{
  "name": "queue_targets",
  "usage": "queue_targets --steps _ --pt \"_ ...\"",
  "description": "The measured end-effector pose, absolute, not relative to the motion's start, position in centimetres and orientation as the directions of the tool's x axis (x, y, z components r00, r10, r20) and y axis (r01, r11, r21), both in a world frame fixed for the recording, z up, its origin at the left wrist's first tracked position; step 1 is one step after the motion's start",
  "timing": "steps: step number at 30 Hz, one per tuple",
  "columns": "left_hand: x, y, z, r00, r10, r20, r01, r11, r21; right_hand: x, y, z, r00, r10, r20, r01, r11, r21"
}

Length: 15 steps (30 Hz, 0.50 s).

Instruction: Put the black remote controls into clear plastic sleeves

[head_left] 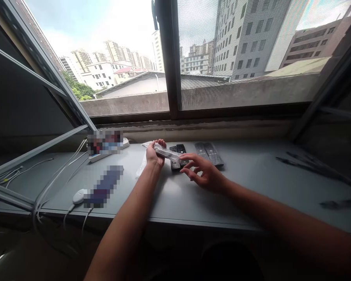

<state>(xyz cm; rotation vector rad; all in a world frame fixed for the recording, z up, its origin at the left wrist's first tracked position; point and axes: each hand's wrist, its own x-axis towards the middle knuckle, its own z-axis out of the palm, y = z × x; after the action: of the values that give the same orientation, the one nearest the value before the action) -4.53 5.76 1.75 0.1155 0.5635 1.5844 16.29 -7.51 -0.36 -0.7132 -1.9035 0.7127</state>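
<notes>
My left hand (pixel 155 154) is closed around a dark remote control in a clear plastic sleeve (pixel 168 153), held above the desk with its far end pointing right. At that end is my right hand (pixel 203 171), thumb and fingers apart; the index fingertip is at the plastic, and I cannot tell whether it touches. Behind and below the sleeve lie two bare black remote controls (pixel 181 149) side by side, partly hidden by it. Right of them rest several remote controls in clear plastic (pixel 209 151). Some loose clear plastic (pixel 140 168) lies beside my left wrist.
The grey desk (pixel 251 175) runs along a window. At left are a white power strip (pixel 109 150), a blurred dark flat object (pixel 105 187), a round white charger (pixel 79 196) and white cables (pixel 51 183). Dark plastic-looking items (pixel 312 168) lie at right. Metal frame bars (pixel 41 144) stand at left.
</notes>
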Motion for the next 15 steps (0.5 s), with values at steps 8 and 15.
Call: queue_targets --steps 8,15 --pt "-4.0 5.3 1.9 -0.090 0.962 -0.260 -0.898 0.035 0.439 16.5 -7.2 -1.1 -0.554 0.683 0.475 0.168 0.651 -0.740" --pt "-3.0 4.9 1.8 -0.043 0.975 -0.219 -0.890 0.062 0.451 16.1 -7.5 -0.8 -0.611 0.645 0.459 0.205 0.689 -0.696"
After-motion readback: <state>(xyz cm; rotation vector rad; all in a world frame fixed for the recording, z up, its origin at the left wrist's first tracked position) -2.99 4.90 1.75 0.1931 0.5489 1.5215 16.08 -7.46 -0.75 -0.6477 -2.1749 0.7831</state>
